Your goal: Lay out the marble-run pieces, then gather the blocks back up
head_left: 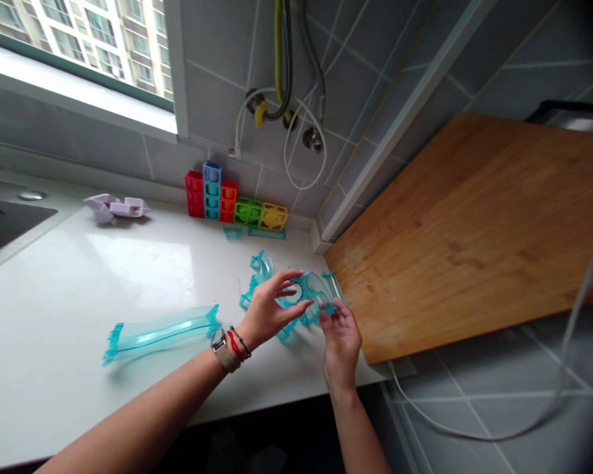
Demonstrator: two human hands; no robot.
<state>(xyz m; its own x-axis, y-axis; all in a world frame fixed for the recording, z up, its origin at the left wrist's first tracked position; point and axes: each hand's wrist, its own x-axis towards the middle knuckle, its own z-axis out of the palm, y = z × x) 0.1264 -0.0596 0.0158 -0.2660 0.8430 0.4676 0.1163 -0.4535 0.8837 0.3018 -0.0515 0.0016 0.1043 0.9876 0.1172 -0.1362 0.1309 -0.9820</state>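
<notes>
A clear blue plastic marble-run piece point(317, 287) is raised just above the counter, gripped at its lower right edge by the thumb and fingers of my right hand point(342, 342). On its left side, my left hand point(269, 308) has thumb and fingers spread apart; whether the fingertips touch the piece I cannot tell. Behind and below my left hand lie more clear blue pieces, among them a curved tube point(262, 265), partly hidden by the hand. A long clear blue chute point(163, 334) rests on the counter left of my wrist.
Coloured block frames point(212, 191) stand against the tiled wall. Pale purple pieces point(118, 207) sit near the sink point(14, 220). A large wooden board point(474, 243) leans along the right end of the white counter point(64, 283). A white cable point(494, 437) hangs at lower right.
</notes>
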